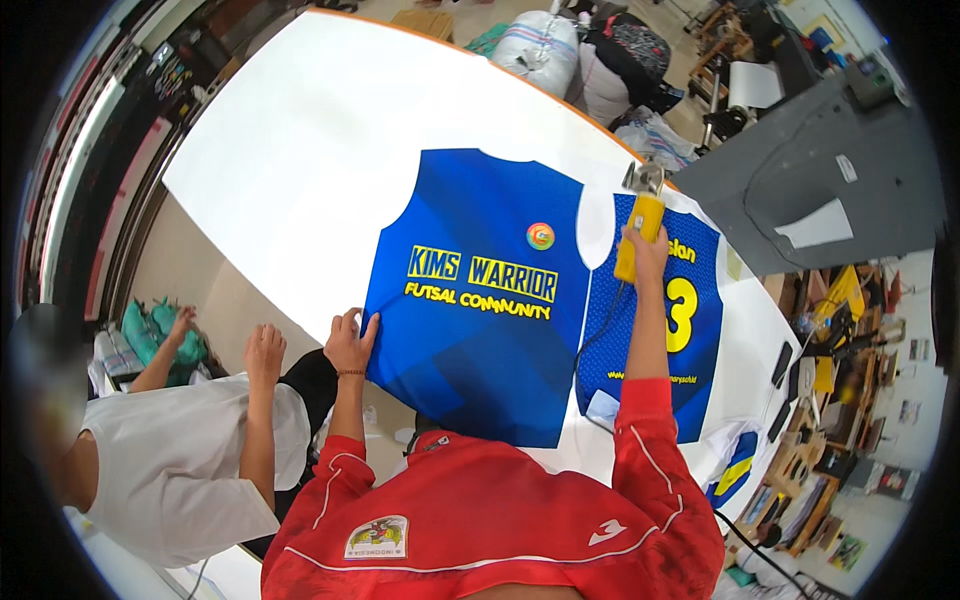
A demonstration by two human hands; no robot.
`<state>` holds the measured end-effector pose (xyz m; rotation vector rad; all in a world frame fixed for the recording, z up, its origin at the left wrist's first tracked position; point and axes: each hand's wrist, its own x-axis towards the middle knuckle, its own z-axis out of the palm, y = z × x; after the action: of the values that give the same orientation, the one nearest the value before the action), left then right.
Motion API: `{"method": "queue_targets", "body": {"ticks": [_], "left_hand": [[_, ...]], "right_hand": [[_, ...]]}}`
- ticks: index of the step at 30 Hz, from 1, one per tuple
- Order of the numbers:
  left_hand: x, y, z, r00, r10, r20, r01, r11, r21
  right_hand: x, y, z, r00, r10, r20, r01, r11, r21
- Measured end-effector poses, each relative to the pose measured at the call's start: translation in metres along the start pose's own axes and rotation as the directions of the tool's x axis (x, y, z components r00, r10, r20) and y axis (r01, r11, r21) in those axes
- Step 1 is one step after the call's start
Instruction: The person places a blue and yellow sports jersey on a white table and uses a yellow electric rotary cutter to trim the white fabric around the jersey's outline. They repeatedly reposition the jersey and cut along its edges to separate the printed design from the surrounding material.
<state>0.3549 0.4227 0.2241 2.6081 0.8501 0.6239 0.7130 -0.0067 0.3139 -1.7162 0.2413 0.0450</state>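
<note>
My right hand [650, 257] is closed around the yellow body of an electric fabric cutter [643, 218]. Its metal cutting head points away from me, over the top of the blue back jersey panel [655, 330], which bears yellow lettering. Left of that panel lies a larger blue front jersey panel [475, 355] with lettering and a round emblem, flat on the white surface. At its left edge rests my left hand [350, 343], fingers loosely bent and thumb apart, touching the fabric border. The cutter's cord runs down across the back panel.
A white-topped table [300, 130] spreads under the panels. Another person in a white shirt [190, 460] sits at the left, hands near the table edge. White sacks [537, 50] stand beyond it. A grey board [810, 180] is at the right; a blue-yellow fabric piece [735, 470] lies near my right arm.
</note>
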Motion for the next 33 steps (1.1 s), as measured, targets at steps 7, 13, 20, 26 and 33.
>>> {"method": "queue_targets", "body": {"ticks": [7,13,20,26,33], "left_hand": [[0.0,-0.002,0.02,0.994,0.019,0.112,-0.012,0.998,-0.061],[0.052,0.026,0.053,0.96,-0.194,0.204,0.213,0.974,-0.074],[0.134,0.075,0.069,0.804,-0.585,0.102,0.304,0.259,-0.917],[0.119,0.2,0.066,0.995,-0.003,-0.098,-0.061,0.766,-0.64],[-0.14,0.319,0.096,0.424,0.88,0.215,-0.374,0.386,-0.843]], "right_hand": [[-0.15,0.019,-0.145,0.999,-0.046,-0.021,0.044,0.997,-0.064],[-0.3,0.067,-0.244,0.965,0.119,-0.233,-0.14,0.987,-0.077],[-0.408,0.157,-0.278,0.85,0.162,-0.501,-0.094,0.983,0.158],[-0.455,0.206,-0.278,0.742,0.08,-0.666,0.103,0.968,0.231],[-0.446,0.205,-0.281,0.785,0.098,-0.611,0.111,0.949,0.295]]}}
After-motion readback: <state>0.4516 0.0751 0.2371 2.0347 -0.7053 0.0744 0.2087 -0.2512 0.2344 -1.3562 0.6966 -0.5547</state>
